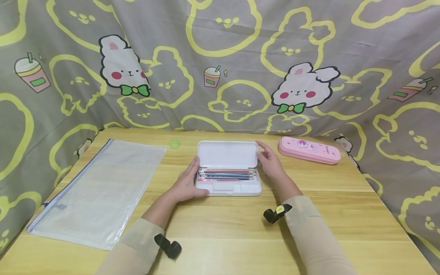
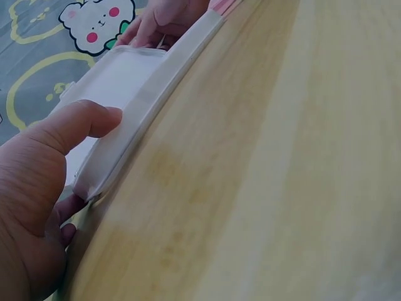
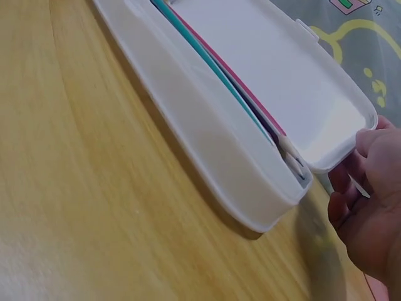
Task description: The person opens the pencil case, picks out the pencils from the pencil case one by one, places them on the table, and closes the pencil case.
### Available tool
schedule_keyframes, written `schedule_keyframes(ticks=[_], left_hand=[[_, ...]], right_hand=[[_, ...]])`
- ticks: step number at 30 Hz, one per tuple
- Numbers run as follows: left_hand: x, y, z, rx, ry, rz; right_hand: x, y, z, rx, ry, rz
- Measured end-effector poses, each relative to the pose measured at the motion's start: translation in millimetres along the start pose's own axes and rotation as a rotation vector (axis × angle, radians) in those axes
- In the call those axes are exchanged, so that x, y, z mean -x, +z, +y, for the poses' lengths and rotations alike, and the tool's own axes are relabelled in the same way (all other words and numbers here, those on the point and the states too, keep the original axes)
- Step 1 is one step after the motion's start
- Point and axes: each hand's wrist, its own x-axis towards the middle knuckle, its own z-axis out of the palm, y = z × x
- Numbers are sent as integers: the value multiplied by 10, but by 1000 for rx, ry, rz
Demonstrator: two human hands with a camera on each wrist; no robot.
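A white pencil case (image 1: 250, 187) lies open on the table, its lid (image 1: 227, 154) raised at the back. Several pencils (image 1: 227, 175) lie side by side in its rear compartment, with a small white block (image 1: 223, 186) in front of them. My left hand (image 1: 186, 184) holds the case by its left end, thumb at the front wall and fingers along the side; the left wrist view shows the thumb (image 2: 94, 119) bent over the front. My right hand (image 1: 271, 162) pinches the right edge of the lid; its thumb and fingers (image 3: 369, 147) show there in the right wrist view.
A clear zip pouch (image 1: 103, 191) lies flat at the left of the wooden table (image 1: 220, 236). Behind the case is a green ring (image 1: 174, 144). A closed pink pencil case (image 1: 309, 150) sits at the back right. Patterned grey cloth (image 1: 172, 110) hangs around the table.
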Motion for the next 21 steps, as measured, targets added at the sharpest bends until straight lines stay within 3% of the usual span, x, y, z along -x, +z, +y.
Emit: schedule_keyframes(ticks=[11, 15, 21], left_hand=[[0, 8, -2, 12, -16, -10], [5, 8, -11, 28, -10, -13], [-1, 7, -25, 47, 21, -14]], right_hand=[[9, 9, 14, 40, -9, 4], [47, -49, -6, 96, -91, 12], [187, -81, -67, 162, -204, 85]])
